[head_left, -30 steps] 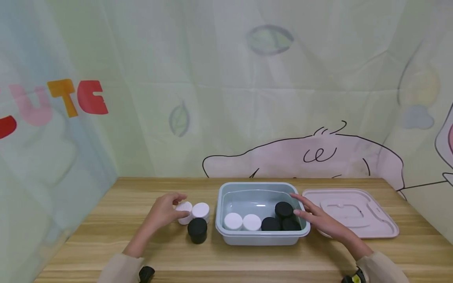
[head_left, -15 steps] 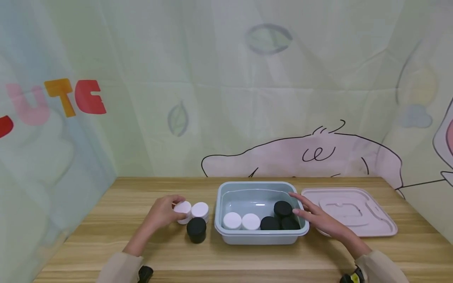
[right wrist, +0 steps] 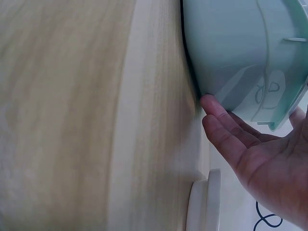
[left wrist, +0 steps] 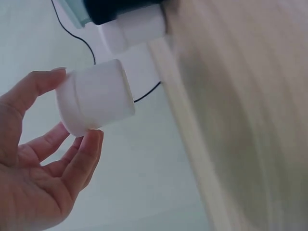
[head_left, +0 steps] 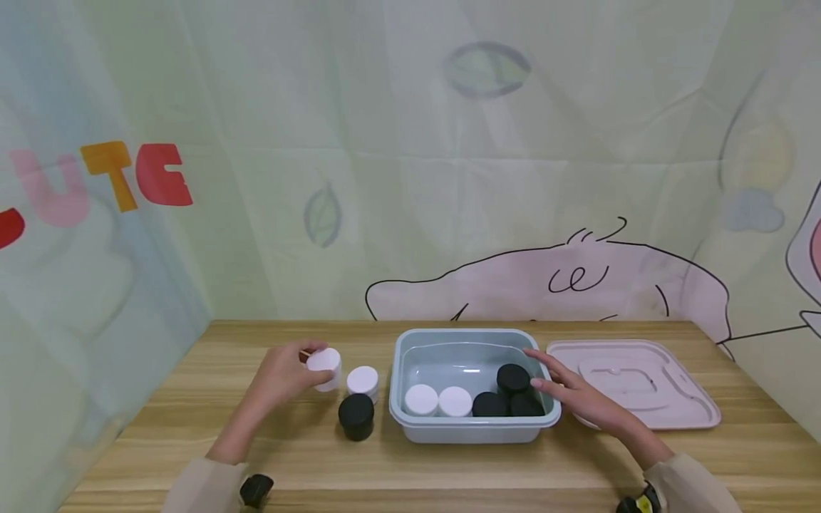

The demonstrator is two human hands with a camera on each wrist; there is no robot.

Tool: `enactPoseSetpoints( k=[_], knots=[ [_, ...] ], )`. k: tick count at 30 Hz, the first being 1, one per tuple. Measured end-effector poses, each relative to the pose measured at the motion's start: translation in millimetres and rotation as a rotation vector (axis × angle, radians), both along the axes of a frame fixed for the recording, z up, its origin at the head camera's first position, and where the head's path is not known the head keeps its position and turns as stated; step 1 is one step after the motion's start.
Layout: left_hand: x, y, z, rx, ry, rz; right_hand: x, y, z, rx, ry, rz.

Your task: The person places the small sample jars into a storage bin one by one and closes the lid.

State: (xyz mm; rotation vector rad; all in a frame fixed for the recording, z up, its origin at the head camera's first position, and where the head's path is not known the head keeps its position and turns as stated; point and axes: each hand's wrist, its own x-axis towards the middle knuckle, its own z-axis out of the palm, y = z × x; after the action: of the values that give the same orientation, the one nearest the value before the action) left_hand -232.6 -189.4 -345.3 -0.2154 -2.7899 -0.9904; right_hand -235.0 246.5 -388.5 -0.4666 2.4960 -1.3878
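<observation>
My left hand point(head_left: 282, 374) pinches a small white jar point(head_left: 323, 367) between thumb and fingers, held just above the table. The left wrist view shows that white jar point(left wrist: 98, 98) tilted, with the fingertips around one end. To its right a second white jar point(head_left: 363, 383) stands behind a black jar point(head_left: 356, 417). Inside the light-blue plastic bin point(head_left: 474, 431) are several jars, white ones point(head_left: 421, 401) at left and black ones point(head_left: 514, 379) at right, one black jar raised above the others. My right hand point(head_left: 586, 402) rests at the bin's right side, nearly straight fingers point(right wrist: 224, 137) touching its outer wall.
A pale pink lid point(head_left: 689, 399) lies flat on the wooden table point(head_left: 423, 477), right of the bin and behind my right hand. A printed curtain point(head_left: 276, 249) hangs along the table's back and left side.
My left hand has lifted the white jar off the table, slightly up and to the left, apart from the other white jar. The right hand and the bin have stayed in place.
</observation>
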Motion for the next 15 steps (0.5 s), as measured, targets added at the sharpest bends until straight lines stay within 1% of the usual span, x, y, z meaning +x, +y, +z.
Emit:
enactPoseSetpoints(
  k=[4, 8, 12, 15],
  knots=[
    [1.6, 6.2, 10.7, 0.007, 0.02, -0.005, -0.2, 0.2, 0.2, 0.003, 0.003, 0.002],
    [3.9, 17.4, 19.6, 0.013, 0.042, -0.016, -0.5, 0.1, 0.1, -0.002, -0.003, 0.001],
    [5.1, 30.9, 25.8, 0.029, 0.074, -0.036, -0.6, -0.2, -0.1, -0.01, -0.017, -0.002],
    [3.3, 41.9, 28.3, 0.053, 0.105, -0.069, -1.4, -0.1, -0.5, -0.01, -0.014, 0.0]
  ],
)
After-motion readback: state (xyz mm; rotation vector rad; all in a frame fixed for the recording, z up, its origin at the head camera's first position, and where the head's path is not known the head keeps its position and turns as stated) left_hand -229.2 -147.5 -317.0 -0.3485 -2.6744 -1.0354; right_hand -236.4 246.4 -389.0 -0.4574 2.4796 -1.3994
